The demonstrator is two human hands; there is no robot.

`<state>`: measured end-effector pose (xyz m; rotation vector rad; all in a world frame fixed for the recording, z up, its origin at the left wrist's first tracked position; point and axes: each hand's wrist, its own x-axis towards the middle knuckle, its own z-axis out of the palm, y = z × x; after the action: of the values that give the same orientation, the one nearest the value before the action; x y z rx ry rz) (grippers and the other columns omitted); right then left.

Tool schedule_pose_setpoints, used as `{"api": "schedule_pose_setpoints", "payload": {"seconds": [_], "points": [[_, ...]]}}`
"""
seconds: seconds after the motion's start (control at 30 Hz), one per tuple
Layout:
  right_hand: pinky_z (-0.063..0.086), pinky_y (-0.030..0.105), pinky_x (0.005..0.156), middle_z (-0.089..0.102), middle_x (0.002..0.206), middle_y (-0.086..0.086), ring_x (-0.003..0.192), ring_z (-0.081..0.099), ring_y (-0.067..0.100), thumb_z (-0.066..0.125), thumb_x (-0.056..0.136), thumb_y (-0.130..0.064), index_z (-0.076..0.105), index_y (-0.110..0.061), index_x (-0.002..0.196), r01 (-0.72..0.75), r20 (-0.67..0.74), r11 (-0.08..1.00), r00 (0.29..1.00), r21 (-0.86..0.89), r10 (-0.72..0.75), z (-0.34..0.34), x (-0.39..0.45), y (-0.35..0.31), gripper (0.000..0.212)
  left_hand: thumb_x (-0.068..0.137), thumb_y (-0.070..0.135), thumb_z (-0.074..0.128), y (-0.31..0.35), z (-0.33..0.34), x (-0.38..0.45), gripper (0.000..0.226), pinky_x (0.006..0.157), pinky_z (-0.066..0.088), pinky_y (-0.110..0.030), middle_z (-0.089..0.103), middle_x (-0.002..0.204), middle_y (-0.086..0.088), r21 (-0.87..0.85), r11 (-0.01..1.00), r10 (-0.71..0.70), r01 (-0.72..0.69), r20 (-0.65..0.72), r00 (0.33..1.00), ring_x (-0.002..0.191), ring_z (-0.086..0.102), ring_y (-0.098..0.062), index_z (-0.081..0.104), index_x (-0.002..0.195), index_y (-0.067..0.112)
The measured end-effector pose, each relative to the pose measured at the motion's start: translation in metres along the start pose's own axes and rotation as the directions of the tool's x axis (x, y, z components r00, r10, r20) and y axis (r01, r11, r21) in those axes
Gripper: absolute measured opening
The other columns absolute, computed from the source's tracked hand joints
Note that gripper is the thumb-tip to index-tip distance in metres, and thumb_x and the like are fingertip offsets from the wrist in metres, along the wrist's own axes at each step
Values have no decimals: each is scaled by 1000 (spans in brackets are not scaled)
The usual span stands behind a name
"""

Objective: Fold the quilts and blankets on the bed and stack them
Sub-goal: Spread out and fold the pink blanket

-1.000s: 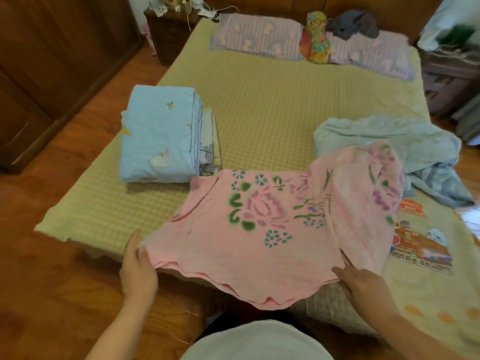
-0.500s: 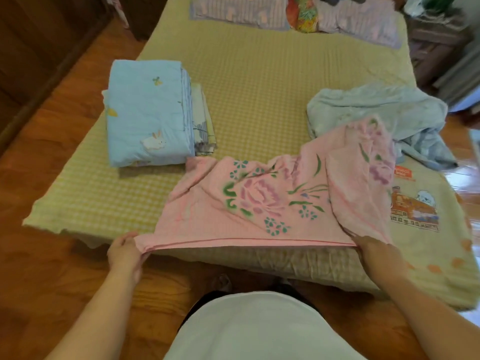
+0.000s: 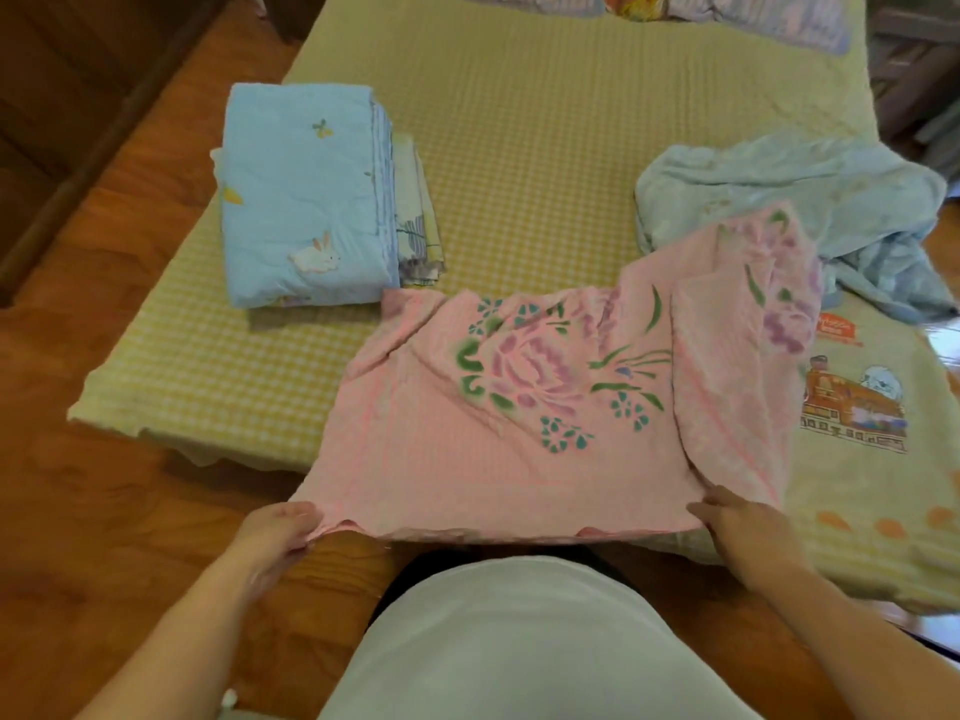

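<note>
step: fold pink floral blanket [image 3: 498, 407] | left hand [image 3: 280, 532], right hand [image 3: 737, 517] grip: pinching near corners | tip: keep hem taut, carry toward 12 o'clock, align edges

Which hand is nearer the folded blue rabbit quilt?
Left. The left hand grips the pink blanket below the rabbit quilt; the right hand grips its opposite corner.

Pink blanket [image 3: 498, 449], printed with purple roses, green leaves and teal blossoms. At ten o'clock, a pale blue folded quilt [image 3: 301, 194] with a white rabbit and an orange carrot. At two o'clock, a plain light blue blanket [image 3: 810, 194]. The bed [image 3: 545, 122] wears yellow-green check; at three o'clock a cream quilt [image 3: 872, 491] shows a brown train.
</note>
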<state>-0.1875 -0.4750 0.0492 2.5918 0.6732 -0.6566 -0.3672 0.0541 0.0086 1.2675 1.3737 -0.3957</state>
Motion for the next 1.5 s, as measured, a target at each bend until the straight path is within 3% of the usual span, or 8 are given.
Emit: {"api": "schedule_pose_setpoints", "payload": {"seconds": [0.17, 0.33, 0.47, 0.6, 0.83, 1.03, 1.17, 1.5], "points": [[44, 37, 36, 57, 88, 5, 41, 54, 26, 89, 41, -5, 67, -20, 87, 124, -11, 989, 992, -77, -125, 22, 1, 17, 53, 99, -5, 55, -8, -7, -1, 26, 71, 49, -29, 65, 121, -16, -173, 985, 13, -21, -47, 999, 91, 61, -23, 65, 117, 10], [51, 35, 65, 55, 115, -3, 83, 67, 22, 59, 88, -18, 43, -27, 122, 11, 108, 1000, 994, -22, -9, 27, -6, 11, 39, 100, -14, 39, -4, -2, -16, 38, 90, 51, -32, 57, 125, -17, -446, 894, 52, -50, -8, 999, 106, 61, -25, 58, 126, 7], [47, 35, 69, 55, 116, -2, 94, 66, 25, 48, 94, -20, 44, -26, 118, -21, 166, 998, 986, 51, 12, 32, -1, 1, 25, 97, -16, 40, -2, 1, -21, 42, 92, 49, -34, 58, 133, -17, -364, 927, 97, -86, 14, 995, 111, 61, -28, 59, 128, 5], [50, 34, 68, 55, 117, -2, 91, 65, 24, 49, 95, -21, 47, -28, 118, -111, 173, 992, 980, 56, 100, 38, 1, 1, 24, 89, -17, 59, -6, -9, -26, 50, 94, 51, -35, 61, 130, -9, -179, 977, 130, -114, 81, 988, 113, 62, -27, 62, 129, 12], [42, 31, 63, 55, 112, 0, 89, 66, 24, 46, 96, -16, 47, -24, 120, -189, 170, 979, 970, 74, 175, 38, -1, -4, 25, 81, -32, 46, -6, -21, -35, 69, 83, 54, -29, 60, 129, -10, -63, 993, 108, -96, 216, 970, 113, 62, -24, 56, 136, 8], [41, 30, 62, 52, 103, -1, 87, 64, 25, 47, 96, -14, 47, -23, 116, -205, 172, 973, 968, 103, 185, 39, -3, -5, 23, 97, -4, 45, -2, -24, -32, 36, 92, 53, -37, 67, 126, -18, -242, 968, 127, -73, 213, 969, 112, 65, -26, 64, 127, 2], [49, 32, 63, 53, 100, -1, 81, 63, 23, 49, 94, -15, 49, -24, 111, -200, 150, 972, 972, 126, 180, 43, -3, -5, 20, 103, 10, 40, -1, -27, -32, 34, 82, 60, -36, 70, 120, -21, -321, 947, 105, -34, 206, 973, 107, 67, -28, 64, 123, -2], [43, 30, 62, 54, 108, -1, 87, 63, 23, 50, 95, -16, 48, -24, 114, -199, 155, 974, 971, 112, 181, 38, -5, -10, 22, 101, 4, 47, -5, -30, -29, 22, 87, 56, -37, 68, 112, -18, -392, 917, 130, -77, 111, 985, 102, 67, -26, 63, 115, -2]]}}
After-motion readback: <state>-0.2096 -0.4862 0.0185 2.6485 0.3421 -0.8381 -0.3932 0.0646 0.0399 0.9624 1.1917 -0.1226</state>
